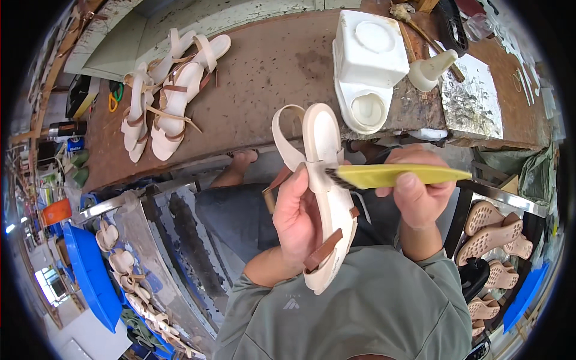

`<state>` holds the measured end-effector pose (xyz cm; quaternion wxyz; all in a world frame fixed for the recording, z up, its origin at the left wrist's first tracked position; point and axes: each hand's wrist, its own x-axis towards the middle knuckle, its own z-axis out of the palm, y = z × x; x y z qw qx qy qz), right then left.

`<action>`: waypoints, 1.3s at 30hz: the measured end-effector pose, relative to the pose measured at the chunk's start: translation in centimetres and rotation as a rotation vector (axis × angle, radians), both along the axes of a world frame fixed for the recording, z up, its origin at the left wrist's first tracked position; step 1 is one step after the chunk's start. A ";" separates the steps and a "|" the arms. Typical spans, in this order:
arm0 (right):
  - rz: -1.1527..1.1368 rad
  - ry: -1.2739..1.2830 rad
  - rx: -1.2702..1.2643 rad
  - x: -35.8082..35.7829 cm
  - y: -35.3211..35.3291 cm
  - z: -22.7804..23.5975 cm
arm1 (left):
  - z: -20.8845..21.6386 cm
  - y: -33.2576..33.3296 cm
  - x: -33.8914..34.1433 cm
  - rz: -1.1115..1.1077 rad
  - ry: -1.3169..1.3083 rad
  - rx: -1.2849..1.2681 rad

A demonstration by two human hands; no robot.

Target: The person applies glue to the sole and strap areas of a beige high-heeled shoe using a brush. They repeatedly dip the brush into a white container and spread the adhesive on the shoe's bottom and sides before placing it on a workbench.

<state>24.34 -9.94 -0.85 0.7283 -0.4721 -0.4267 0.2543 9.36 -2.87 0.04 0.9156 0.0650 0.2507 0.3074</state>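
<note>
Left hand (pixel 298 219): closed around a cream sandal (pixel 327 198) with brown straps, held upright above the lap
Right hand (pixel 418 191): grips a yellow-handled brush (pixel 399 176), bristles touching the sandal's strap
Workbench (pixel 270 78): more cream sandals (pixel 168 96), white plastic container (pixel 367 63)

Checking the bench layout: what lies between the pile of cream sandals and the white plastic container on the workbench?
In the head view, only bare, stained brown benchtop lies between the pile of cream sandals and the white plastic container.

Cream sandal (pixel 327 180) with brown straps, yellow brush (pixel 399 175), white jug (pixel 367 63), blue tray (pixel 90 276)
</note>
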 end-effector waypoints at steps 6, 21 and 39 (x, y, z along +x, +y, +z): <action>-0.090 -0.146 0.062 -1.1 0.1 1.6 | 1.9 -1.4 -1.1 -0.054 0.013 0.163; 0.023 -0.325 0.293 -3.3 -4.3 3.2 | 4.4 -4.6 -3.2 -0.043 -0.051 0.275; 0.006 -0.176 0.379 -5.9 -5.7 5.3 | 6.3 -6.3 -5.1 -0.009 -0.026 0.338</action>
